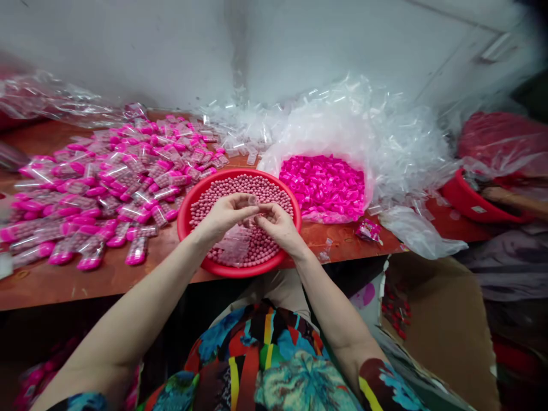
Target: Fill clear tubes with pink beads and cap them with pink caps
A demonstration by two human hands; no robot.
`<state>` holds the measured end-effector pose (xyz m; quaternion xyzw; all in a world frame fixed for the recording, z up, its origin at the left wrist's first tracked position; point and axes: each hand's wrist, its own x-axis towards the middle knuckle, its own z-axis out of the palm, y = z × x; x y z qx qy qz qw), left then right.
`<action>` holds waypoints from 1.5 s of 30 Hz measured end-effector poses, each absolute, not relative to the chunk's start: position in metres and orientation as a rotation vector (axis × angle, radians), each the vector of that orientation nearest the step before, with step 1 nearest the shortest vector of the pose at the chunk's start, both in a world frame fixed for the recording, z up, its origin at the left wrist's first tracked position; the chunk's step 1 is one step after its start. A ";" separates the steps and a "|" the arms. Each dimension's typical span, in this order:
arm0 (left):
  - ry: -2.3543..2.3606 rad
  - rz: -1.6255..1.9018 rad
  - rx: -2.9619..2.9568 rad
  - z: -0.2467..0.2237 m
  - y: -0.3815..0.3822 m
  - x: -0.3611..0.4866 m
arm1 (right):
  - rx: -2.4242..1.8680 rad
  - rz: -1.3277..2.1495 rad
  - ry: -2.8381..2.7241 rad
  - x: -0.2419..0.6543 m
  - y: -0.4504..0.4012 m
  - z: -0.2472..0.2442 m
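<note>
Over a red basin [184, 220] of small pink balls [261, 251], my two hands meet with their fingertips close together. The thumb and fingers of my left hand [226, 214] are pinched. My right hand [280, 228] has its fingers bent and closed against the left fingertips. Whatever lies between the fingers is too small and too hidden to name. Just below the hands, a clear plastic piece [235, 246] rests on the balls.
Left of the basin spreads a heap of clear packs with pink caps [141, 171]. A bag of bright pink caps [323, 185] stands to the right, with clear plastic [385, 131] behind. Another person's arm [509, 200] reaches into a second red basin [462, 200]. Below is a cardboard box [445, 319].
</note>
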<state>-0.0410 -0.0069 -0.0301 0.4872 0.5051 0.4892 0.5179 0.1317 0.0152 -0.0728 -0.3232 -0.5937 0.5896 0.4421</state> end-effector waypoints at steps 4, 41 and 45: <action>1.685 1.014 1.753 -0.028 0.030 -0.073 | -0.943 0.967 -1.528 0.173 0.028 -0.073; 0.830 1.187 0.492 -0.022 -0.037 -0.022 | -0.994 0.333 -2.145 0.172 0.051 -0.054; 0.870 1.195 0.465 -0.030 -0.052 -0.013 | -0.987 0.490 -2.227 0.164 0.038 -0.055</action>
